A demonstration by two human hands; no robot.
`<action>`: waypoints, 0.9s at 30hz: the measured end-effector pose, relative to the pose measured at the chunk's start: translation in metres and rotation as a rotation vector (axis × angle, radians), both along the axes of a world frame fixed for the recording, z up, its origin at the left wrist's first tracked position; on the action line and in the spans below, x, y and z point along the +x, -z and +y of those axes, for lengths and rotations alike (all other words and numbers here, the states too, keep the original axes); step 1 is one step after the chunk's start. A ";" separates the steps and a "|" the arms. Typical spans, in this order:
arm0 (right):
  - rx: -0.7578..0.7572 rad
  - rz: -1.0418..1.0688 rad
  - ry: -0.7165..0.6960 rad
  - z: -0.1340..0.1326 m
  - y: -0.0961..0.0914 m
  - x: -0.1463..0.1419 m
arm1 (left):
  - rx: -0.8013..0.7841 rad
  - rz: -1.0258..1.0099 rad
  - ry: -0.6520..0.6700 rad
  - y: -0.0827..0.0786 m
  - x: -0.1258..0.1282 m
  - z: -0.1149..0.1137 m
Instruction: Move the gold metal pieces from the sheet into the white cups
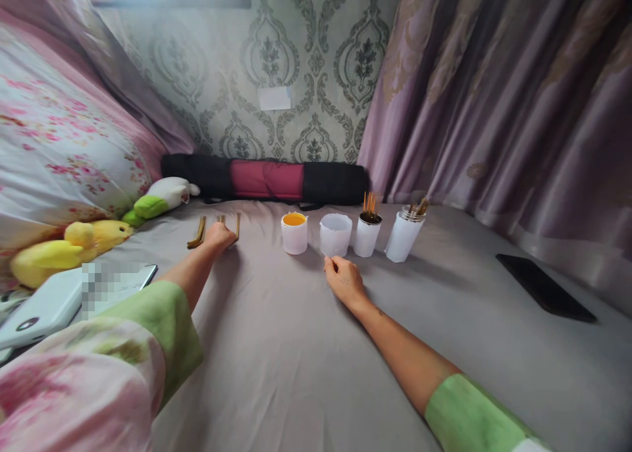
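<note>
My left hand [220, 235] reaches down onto the bed at the left, its fingers curled around the middle group of thin gold-brown sticks [220, 219]; the fingertips are mostly hidden. Another bundle of these sticks [197, 233] lies left of it, and one stick [237, 226] is on its right. My right hand [344, 281] rests closed just in front of a white-wrapped translucent cup [336, 237]; whether anything is in its pinch cannot be seen. Left of that cup is a white-wrapped cup [295, 235] with a yellow-orange inside.
Right of the cups stand a white-wrapped container [368, 238] with orange sticks and a tilted white-wrapped one [405, 236] with brown sticks. A black phone [546, 287] lies far right. Plush toys [74, 245] and a white device [42, 307] are left; a black-and-red roll [266, 179] lines the wall.
</note>
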State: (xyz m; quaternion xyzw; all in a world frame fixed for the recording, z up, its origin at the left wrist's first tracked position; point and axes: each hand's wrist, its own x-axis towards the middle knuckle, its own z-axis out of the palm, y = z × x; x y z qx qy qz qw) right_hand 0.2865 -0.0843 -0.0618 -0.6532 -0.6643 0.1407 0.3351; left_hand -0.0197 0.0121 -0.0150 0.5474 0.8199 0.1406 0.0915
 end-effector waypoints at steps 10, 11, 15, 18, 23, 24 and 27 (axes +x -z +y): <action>-0.013 0.009 -0.009 -0.001 -0.002 0.000 | -0.032 0.053 -0.064 0.010 -0.005 0.011; -0.014 0.005 -0.007 -0.001 -0.002 0.000 | -0.035 0.068 -0.061 0.012 -0.006 0.011; -0.008 -0.006 -0.006 -0.001 -0.001 0.000 | -0.042 0.134 -0.025 0.016 -0.007 0.013; 0.000 -0.008 0.000 -0.001 0.000 0.000 | -0.046 0.154 -0.015 0.019 -0.007 0.015; -0.002 -0.001 -0.006 0.000 0.000 0.000 | -0.043 0.153 -0.002 0.022 -0.005 0.017; -0.004 -0.001 -0.008 0.000 0.000 0.000 | -0.040 0.150 0.001 0.023 -0.004 0.017; -0.009 -0.007 -0.002 -0.001 -0.002 0.000 | -0.030 0.141 -0.001 0.026 -0.003 0.018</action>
